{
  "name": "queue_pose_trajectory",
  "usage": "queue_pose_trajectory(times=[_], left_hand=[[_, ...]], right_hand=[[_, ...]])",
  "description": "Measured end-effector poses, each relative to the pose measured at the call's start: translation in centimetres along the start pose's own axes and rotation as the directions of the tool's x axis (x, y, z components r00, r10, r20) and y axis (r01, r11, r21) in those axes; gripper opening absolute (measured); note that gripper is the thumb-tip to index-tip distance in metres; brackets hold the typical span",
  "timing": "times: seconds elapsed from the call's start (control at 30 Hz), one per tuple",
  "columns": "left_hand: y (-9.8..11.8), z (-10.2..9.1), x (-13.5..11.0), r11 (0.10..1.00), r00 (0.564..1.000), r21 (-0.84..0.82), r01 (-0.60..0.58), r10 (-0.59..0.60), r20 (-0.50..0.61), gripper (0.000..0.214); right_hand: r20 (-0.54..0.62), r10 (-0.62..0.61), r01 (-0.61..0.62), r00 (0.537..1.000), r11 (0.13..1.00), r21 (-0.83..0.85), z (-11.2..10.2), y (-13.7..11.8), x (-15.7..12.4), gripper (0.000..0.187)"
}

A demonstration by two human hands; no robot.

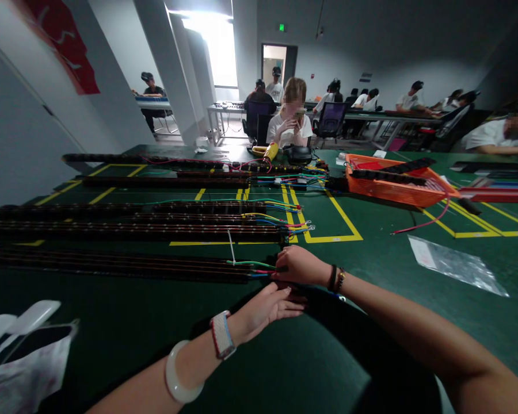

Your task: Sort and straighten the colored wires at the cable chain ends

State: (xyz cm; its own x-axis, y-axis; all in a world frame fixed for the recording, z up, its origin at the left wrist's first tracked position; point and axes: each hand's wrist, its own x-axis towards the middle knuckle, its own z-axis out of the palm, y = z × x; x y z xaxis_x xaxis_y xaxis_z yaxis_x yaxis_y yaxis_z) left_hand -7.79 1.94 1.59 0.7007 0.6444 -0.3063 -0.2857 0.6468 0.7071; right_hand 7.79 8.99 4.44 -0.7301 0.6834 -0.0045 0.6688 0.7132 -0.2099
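A long dark wire harness [155, 265] lies across the near part of the green table. Green, red and blue wires [262, 271] come out of its right end. My right hand [302, 264] is closed around these wires, its fingers curled down over them. Just below it is my left hand [270, 307], palm partly turned down and fingers stretched out to the right, close to the right hand. A wire end with a ring terminal [342, 298] shows beyond my hands. One white cable tie [231, 246] stands up from the harness near its end.
More dark harnesses [133, 230] lie parallel behind. An orange basket [397, 198] holding dark pieces stands at the back right, near a clear plastic bag [457, 264]. A yellow tool [271, 151] lies at the far edge; a person [291, 123] sits opposite. White items [21, 333] lie at left.
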Motion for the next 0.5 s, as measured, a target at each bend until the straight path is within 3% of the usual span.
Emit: queue_pose_trajectory(times=[0.07, 0.23, 0.37, 0.5], left_hand=[[0.0, 0.0, 0.1, 0.992, 0.999, -0.120, -0.032, 0.029, -0.029, 0.021], [-0.1, 0.1, 0.5, 0.926, 0.958, -0.318, -0.201, 0.117, -0.262, 0.022], [-0.4, -0.1, 0.9, 0.915, 0.919, -0.325, -0.239, 0.106, -0.379, 0.019], [-0.7, -0.4, 1.3, 0.907, 0.917, -0.328, -0.266, 0.133, -0.376, 0.017]], right_hand=[[-0.017, 0.032, -0.034, 0.999, 0.992, -0.122, -0.4, -1.1, -0.4, 0.031], [-0.069, -0.005, -0.023, 0.998, 0.917, -0.398, -0.7, -3.8, -1.4, 0.021], [-0.114, -0.035, -0.028, 0.993, 0.861, -0.509, 1.2, -5.0, -1.8, 0.019], [-0.174, -0.006, -0.092, 0.985, 0.828, -0.553, 3.4, -5.4, -2.6, 0.030]])
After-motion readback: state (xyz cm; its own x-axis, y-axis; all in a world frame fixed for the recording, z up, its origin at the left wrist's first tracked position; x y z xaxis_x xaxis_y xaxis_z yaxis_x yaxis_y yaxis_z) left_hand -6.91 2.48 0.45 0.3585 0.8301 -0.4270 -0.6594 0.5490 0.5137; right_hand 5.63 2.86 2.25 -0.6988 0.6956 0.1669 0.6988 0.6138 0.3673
